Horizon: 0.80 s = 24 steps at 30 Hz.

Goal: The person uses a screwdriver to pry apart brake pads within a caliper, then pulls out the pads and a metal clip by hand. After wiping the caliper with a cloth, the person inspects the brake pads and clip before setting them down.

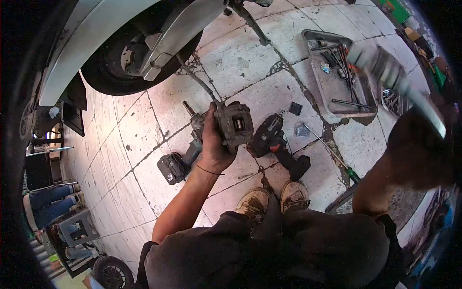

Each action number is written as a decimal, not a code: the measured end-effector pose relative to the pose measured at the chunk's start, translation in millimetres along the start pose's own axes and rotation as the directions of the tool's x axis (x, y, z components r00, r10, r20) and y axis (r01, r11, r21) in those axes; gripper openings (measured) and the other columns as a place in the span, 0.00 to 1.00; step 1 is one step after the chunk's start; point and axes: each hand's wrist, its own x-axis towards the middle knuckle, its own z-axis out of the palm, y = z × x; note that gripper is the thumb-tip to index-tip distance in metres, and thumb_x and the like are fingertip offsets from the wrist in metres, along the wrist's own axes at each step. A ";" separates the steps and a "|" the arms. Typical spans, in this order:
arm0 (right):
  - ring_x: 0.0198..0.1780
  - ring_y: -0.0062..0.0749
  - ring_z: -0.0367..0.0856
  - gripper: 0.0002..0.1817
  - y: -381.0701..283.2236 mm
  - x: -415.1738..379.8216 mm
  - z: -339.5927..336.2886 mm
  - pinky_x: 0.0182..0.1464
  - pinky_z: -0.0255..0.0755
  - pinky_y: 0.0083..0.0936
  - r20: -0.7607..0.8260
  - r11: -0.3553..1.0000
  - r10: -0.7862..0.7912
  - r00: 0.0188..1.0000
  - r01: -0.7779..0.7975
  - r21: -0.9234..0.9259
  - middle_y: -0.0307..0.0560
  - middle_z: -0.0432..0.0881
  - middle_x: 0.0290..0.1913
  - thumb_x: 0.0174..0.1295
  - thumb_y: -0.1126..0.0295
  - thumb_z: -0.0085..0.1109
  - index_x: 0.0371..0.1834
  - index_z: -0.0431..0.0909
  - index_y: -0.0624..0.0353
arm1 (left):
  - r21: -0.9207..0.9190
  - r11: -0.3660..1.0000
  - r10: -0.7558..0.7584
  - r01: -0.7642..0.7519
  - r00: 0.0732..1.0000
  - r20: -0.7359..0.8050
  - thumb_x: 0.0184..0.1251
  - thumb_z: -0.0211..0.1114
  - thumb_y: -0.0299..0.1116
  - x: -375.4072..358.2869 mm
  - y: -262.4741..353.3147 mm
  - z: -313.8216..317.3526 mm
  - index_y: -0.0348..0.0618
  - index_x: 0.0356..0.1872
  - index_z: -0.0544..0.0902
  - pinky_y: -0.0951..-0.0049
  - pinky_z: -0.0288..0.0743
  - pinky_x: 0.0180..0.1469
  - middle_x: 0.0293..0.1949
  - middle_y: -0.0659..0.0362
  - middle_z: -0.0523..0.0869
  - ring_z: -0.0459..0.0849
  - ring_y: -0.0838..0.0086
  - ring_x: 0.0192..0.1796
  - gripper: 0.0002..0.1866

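Observation:
My left hand [215, 144] is wrapped round a dark, grimy brake caliper [237, 124], held above the floor. A brake hose [196, 79] runs from the caliper up toward the wheel. At the right, my right hand [423, 149] is raised and dark, closed round what looks like a hammer [385, 70]; its pale head and metal handle are smeared by motion. The hammer is apart from the caliper. Beneath and beside the caliper lie two cordless impact wrenches, one at left [192, 147] partly hidden by my left hand, the other at right [274, 139].
A metal tray [332, 111] holds sockets and tools; another tray [392, 103] stands beside it. A green-handled screwdriver [337, 159] lies on the tiles. The raised car's wheel [125, 62] is at upper left. A person's legs [53, 207] and a stool [79, 230] are at far left.

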 end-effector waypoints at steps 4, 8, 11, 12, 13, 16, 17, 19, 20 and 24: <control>0.40 0.34 0.84 0.10 -102.4 -33.1 55.9 0.42 0.77 0.32 0.608 0.648 -0.048 0.793 -0.439 0.623 0.46 0.83 0.38 0.61 0.69 0.65 0.42 0.78 0.61 | -0.023 0.998 0.059 -0.060 0.997 -0.051 0.75 0.47 0.59 0.4 -1.6 2.6 0.45 0.58 0.76 0.63 0.80 0.52 0.50 0.55 0.85 0.84 0.65 0.49 0.28; 0.27 0.38 0.83 0.12 -100.9 -20.7 57.4 0.29 0.75 0.30 0.339 0.650 -0.154 0.928 -0.163 0.742 0.50 0.82 0.31 0.53 0.69 0.72 0.36 0.79 0.57 | -0.012 0.992 0.124 -0.125 0.991 -0.045 0.75 0.48 0.58 7.9 -19.4 -34.4 0.46 0.56 0.77 0.63 0.80 0.52 0.50 0.56 0.85 0.84 0.65 0.49 0.27; 0.28 0.39 0.83 0.12 -76.0 6.5 15.0 0.31 0.77 0.31 0.331 0.569 -0.095 0.939 -0.221 0.792 0.50 0.83 0.34 0.55 0.68 0.71 0.39 0.79 0.58 | -0.076 0.996 0.037 -0.046 0.992 -0.117 0.74 0.50 0.59 -2.1 -3.4 -14.4 0.47 0.54 0.77 0.62 0.80 0.50 0.48 0.57 0.85 0.85 0.66 0.48 0.26; 0.29 0.40 0.83 0.13 -69.2 8.3 10.9 0.31 0.77 0.31 0.340 0.541 -0.089 0.936 -0.242 0.806 0.50 0.83 0.35 0.55 0.68 0.71 0.40 0.79 0.58 | -0.075 0.997 0.004 -0.009 0.998 -0.061 0.73 0.50 0.60 -3.2 1.1 -11.2 0.47 0.54 0.77 0.62 0.81 0.49 0.47 0.57 0.85 0.85 0.66 0.47 0.27; 0.29 0.42 0.83 0.13 -73.5 3.4 9.3 0.31 0.77 0.32 0.353 0.575 -0.117 0.928 -0.226 0.786 0.51 0.83 0.35 0.56 0.67 0.70 0.40 0.79 0.58 | -0.093 0.994 0.051 -0.064 0.989 -0.142 0.72 0.51 0.61 -2.9 -1.2 -2.4 0.47 0.54 0.77 0.62 0.81 0.49 0.47 0.57 0.85 0.85 0.67 0.47 0.28; 0.30 0.47 0.83 0.14 -101.8 -22.5 42.1 0.32 0.78 0.33 0.373 0.719 -0.206 0.905 -0.119 0.685 0.52 0.83 0.37 0.57 0.66 0.69 0.42 0.79 0.60 | -0.114 0.993 -0.019 0.020 1.000 0.013 0.72 0.52 0.60 -2.2 1.4 0.4 0.46 0.53 0.78 0.64 0.81 0.48 0.45 0.57 0.85 0.85 0.68 0.45 0.27; 0.31 0.48 0.83 0.14 -107.6 -38.4 58.9 0.32 0.78 0.33 0.437 0.671 -0.176 0.882 -0.218 0.709 0.53 0.83 0.38 0.57 0.65 0.69 0.42 0.79 0.60 | -0.125 0.992 0.005 -0.009 1.000 -0.029 0.71 0.53 0.59 -3.8 1.0 10.2 0.46 0.50 0.79 0.67 0.81 0.46 0.44 0.58 0.86 0.85 0.69 0.42 0.26; 0.27 0.49 0.81 0.14 -109.1 -56.4 73.2 0.28 0.74 0.33 0.488 0.558 -0.126 0.864 -0.345 0.755 0.54 0.81 0.34 0.53 0.69 0.73 0.37 0.77 0.61 | -0.040 0.999 0.004 -0.006 0.999 -0.044 0.71 0.53 0.59 6.5 -13.3 -14.1 0.47 0.49 0.79 0.68 0.80 0.45 0.43 0.59 0.86 0.85 0.69 0.41 0.26; 0.26 0.47 0.80 0.13 -109.4 -53.6 74.1 0.27 0.73 0.32 0.468 0.573 -0.144 0.872 -0.312 0.758 0.53 0.80 0.32 0.53 0.70 0.72 0.35 0.77 0.61 | 0.052 0.999 0.006 -0.003 0.998 -0.060 0.71 0.54 0.59 12.5 -15.5 -23.9 0.47 0.49 0.79 0.69 0.80 0.44 0.42 0.59 0.86 0.85 0.70 0.40 0.25; 0.29 0.39 0.80 0.13 -72.8 -36.5 33.1 0.34 0.76 0.31 0.481 0.353 0.100 0.871 -0.483 0.802 0.50 0.79 0.33 0.64 0.64 0.59 0.42 0.75 0.63 | -0.019 1.000 -0.015 0.012 0.990 -0.142 0.70 0.56 0.58 7.0 -7.3 -16.9 0.49 0.45 0.80 0.66 0.82 0.43 0.39 0.60 0.86 0.85 0.71 0.40 0.23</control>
